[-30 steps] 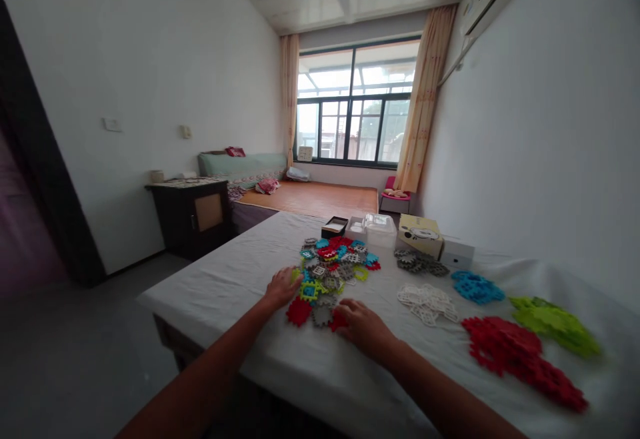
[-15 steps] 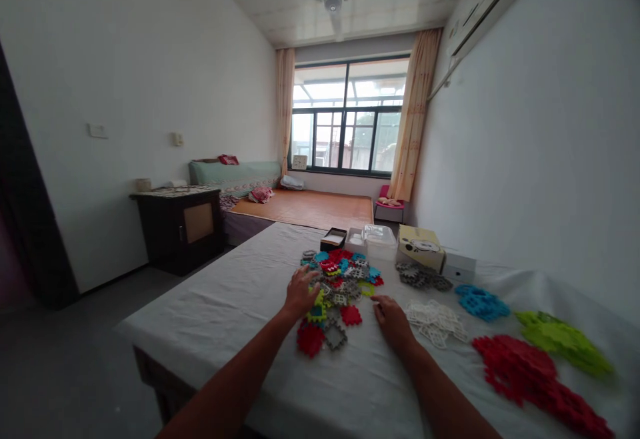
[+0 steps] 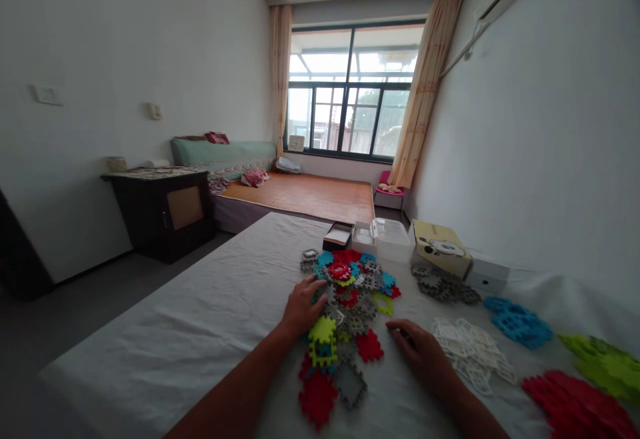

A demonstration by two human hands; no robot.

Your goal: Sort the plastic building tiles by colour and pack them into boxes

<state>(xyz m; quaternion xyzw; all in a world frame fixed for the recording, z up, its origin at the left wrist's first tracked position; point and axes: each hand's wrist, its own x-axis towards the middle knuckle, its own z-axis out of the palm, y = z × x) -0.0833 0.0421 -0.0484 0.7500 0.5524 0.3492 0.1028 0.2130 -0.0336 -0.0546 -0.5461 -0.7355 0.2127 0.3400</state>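
Note:
A heap of mixed plastic puzzle tiles [image 3: 350, 292] in red, grey, blue, yellow-green and white lies on the table's white cloth [image 3: 200, 332]. My left hand [image 3: 301, 307] rests palm down on the heap's left edge, fingers spread over grey and yellow-green tiles. My right hand [image 3: 425, 353] lies on the cloth just right of the heap, fingers curled low beside a red tile [image 3: 369, 345]; whether it holds anything is hidden. A large red tile [image 3: 317, 397] and a grey tile [image 3: 351, 384] lie nearest me.
Sorted piles lie to the right: white [image 3: 473, 352], grey [image 3: 445, 287], blue [image 3: 520, 322], green [image 3: 603, 362], red [image 3: 580, 409]. Boxes stand behind: a small dark one [image 3: 337, 235], clear plastic [image 3: 390, 239], yellow carton [image 3: 443, 245], white [image 3: 487, 275]. A dark cabinet [image 3: 160, 212] and bed platform [image 3: 305, 195] stand beyond.
The view has moved closer and tilted down. My left hand slid further onto the heap's left side. My right hand drew right, off the red tile, toward the white pile.

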